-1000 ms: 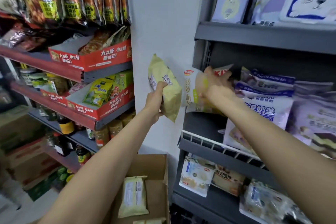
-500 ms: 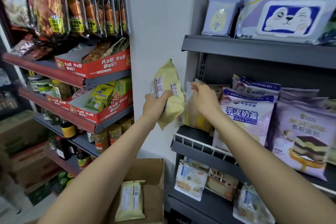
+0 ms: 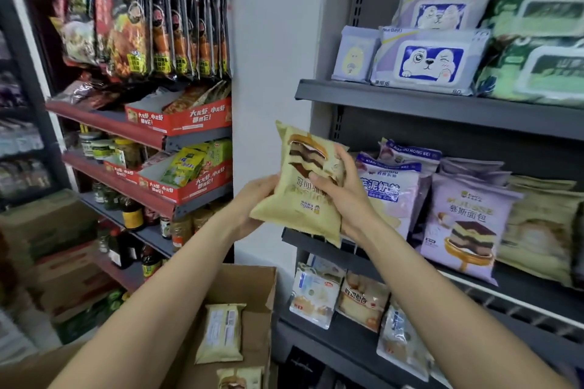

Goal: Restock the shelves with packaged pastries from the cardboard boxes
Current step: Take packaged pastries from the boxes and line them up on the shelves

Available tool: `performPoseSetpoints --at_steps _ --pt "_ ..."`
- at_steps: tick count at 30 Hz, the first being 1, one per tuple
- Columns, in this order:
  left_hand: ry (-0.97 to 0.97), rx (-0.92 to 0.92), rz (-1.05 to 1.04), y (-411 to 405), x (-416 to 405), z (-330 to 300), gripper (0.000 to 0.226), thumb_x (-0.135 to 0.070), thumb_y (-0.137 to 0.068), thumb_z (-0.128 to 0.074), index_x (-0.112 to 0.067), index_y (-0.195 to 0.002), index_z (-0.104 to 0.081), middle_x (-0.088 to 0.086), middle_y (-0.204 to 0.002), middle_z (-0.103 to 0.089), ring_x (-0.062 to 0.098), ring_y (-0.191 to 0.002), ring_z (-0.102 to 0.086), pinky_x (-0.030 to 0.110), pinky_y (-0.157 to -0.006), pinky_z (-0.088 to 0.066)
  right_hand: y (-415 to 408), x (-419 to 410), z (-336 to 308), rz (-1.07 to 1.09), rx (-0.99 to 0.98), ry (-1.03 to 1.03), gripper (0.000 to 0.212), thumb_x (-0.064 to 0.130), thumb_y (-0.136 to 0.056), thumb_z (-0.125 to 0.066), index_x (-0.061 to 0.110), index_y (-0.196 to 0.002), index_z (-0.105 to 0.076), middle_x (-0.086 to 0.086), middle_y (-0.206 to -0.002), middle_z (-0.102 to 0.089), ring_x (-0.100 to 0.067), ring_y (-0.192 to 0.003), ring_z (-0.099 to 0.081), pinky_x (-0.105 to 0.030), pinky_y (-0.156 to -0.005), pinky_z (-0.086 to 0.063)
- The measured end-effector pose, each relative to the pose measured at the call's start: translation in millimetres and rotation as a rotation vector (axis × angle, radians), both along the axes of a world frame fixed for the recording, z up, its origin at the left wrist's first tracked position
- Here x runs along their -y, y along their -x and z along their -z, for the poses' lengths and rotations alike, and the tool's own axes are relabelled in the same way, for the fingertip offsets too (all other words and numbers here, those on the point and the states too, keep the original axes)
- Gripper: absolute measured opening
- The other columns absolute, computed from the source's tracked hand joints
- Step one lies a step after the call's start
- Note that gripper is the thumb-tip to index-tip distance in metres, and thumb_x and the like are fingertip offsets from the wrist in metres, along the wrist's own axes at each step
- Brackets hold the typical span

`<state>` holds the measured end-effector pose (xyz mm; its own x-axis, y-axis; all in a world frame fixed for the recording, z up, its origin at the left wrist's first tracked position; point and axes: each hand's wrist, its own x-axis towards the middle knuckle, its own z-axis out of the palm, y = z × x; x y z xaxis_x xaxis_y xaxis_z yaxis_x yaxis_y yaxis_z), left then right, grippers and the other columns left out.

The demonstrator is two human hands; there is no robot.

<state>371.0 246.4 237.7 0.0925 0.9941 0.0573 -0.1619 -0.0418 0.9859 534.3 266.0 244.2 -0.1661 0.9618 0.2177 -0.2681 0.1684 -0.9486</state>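
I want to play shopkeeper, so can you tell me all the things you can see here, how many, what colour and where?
Yellow pastry pack: one, pale yellow, held up before the grey shelf.
Cardboard box: one, brown, bottom centre, open.
Packs in box: two show, pale yellow.
Purple pastry bags: several, lilac, middle grey shelf.
Wipes packs: several, lilac and green, top grey shelf.
Bread packs: several, white and tan, lower grey shelf.
Red display boxes: three show, red, left shelves.
Hanging snack bags: many, dark and orange, top left.
Jars and bottles: many, left lower shelves.
Left hand: grips the pack's left edge.
Right hand: grips its right side.
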Motion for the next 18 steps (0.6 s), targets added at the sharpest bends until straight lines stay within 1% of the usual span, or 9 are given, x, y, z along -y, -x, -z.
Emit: performPoseSetpoints --at_steps 3,4,7,10,12,13,15,16,18 --pt "0.058 -0.03 0.143 -6.8 9.4 -9.6 0.055 -0.06 -0.087 -0.049 -0.019 -0.121 -0.06 0.008 -0.118 -0.067 0.024 -0.102 -0.065 0.036 -0.082 -0.056 -11.8 24.7 -0.5 0.183 0.091 -0.144 0.081 0.0 -0.076 -0.074 0.036 -0.139 -0.036 0.004 -0.136 -0.048 -0.018 -0.118 -0.056 -0.044 -0.092 -0.054" --pt "0.052 -0.063 0.211 -12.1 11.7 -9.1 0.058 -0.062 -0.081 -0.054 -0.022 -0.122 -0.059 0.006 -0.117 -0.068 0.024 -0.104 -0.066 0.037 -0.085 -0.055 -15.2 32.3 0.5 0.234 0.123 -0.178 0.082 0.0 -0.077 -0.073 0.035 -0.14 -0.034 0.006 -0.134 -0.048 -0.015 -0.118 -0.055 -0.042 -0.094 -0.053" --pt "-0.051 -0.259 0.287 -36.7 21.3 -6.4 0.037 -0.032 -0.082 -0.068 -0.027 -0.115 -0.055 -0.005 -0.103 -0.071 0.01 -0.085 -0.07 0.022 -0.069 -0.056 -31.4 53.4 2.3 0.432 0.328 -0.226 0.084 0.012 -0.078 -0.074 0.03 -0.144 -0.025 0.009 -0.128 -0.045 -0.013 -0.121 -0.048 -0.042 -0.106 -0.042" --pt "-0.26 -0.607 0.289 -61.2 24.7 -8.5 0.04 -0.016 -0.083 -0.07 -0.028 -0.116 -0.052 -0.01 -0.098 -0.067 0.007 -0.086 -0.065 0.021 -0.074 -0.055 -62.7 76.6 -2.6 0.764 0.961 -0.293 0.11 0.034 -0.069 -0.081 0.03 -0.149 -0.007 -0.012 -0.152 -0.008 -0.029 -0.143 -0.012 -0.043 -0.118 -0.017" --pt "-0.408 -0.915 0.348 -82.9 26.8 -9.7 0.058 -0.019 -0.077 -0.074 -0.026 -0.129 -0.05 -0.006 -0.11 -0.066 0.014 -0.099 -0.063 0.029 -0.086 -0.052 -86.2 97.4 -10.1 0.795 1.456 -0.464 0.12 0.045 -0.066 -0.08 0.033 -0.15 0.005 -0.008 -0.158 0.007 -0.026 -0.147 0.007 -0.047 -0.117 0.001" --pt "-0.477 -1.026 0.35 -95.7 29.7 -11.1 0.065 -0.024 -0.074 -0.076 -0.027 -0.133 -0.047 -0.005 -0.115 -0.065 0.016 -0.103 -0.061 0.033 -0.089 -0.051 -96.9 107.1 -14.9 0.753 1.639 -0.537 0.118 0.048 -0.067 -0.078 0.032 -0.151 0.003 -0.005 -0.159 0.001 -0.023 -0.148 0.005 -0.049 -0.116 0.007" --pt "-0.566 -1.132 0.254 -124.0 37.0 -15.9 0.071 -0.036 -0.069 -0.077 -0.03 -0.132 -0.046 -0.009 -0.116 -0.062 0.019 -0.104 -0.06 0.033 -0.085 -0.05 -120.5 116.6 -22.7 0.689 1.841 -0.56 0.095 0.048 -0.069 -0.075 0.028 -0.148 -0.025 -0.003 -0.149 -0.03 -0.02 -0.143 -0.021 -0.05 -0.115 0.011" --pt "-0.606 -1.17 0.18 -137.3 41.6 -18.9 0.069 -0.039 -0.069 -0.077 -0.03 -0.13 -0.047 -0.011 -0.111 -0.061 0.019 -0.103 -0.059 0.03 -0.079 -0.048 -130.2 120.9 -26.7 0.703 1.883 -0.533 0.08 0.047 -0.071 -0.073 0.025 -0.14 -0.04 -0.001 -0.138 -0.042 -0.022 -0.135 -0.032 -0.05 -0.116 0.006" --pt "-0.715 -1.255 0.026 -161.7 50.4 -26.2 0.064 -0.043 -0.069 -0.076 -0.029 -0.124 -0.048 -0.007 -0.109 -0.063 0.02 -0.102 -0.059 0.028 -0.069 -0.04 -149.8 127.9 -29.8 0.774 1.902 -0.454 0.064 0.047 -0.072 -0.072 0.02 -0.126 -0.051 0.0 -0.125 -0.05 -0.025 -0.124 -0.04 -0.046 -0.114 -0.019"
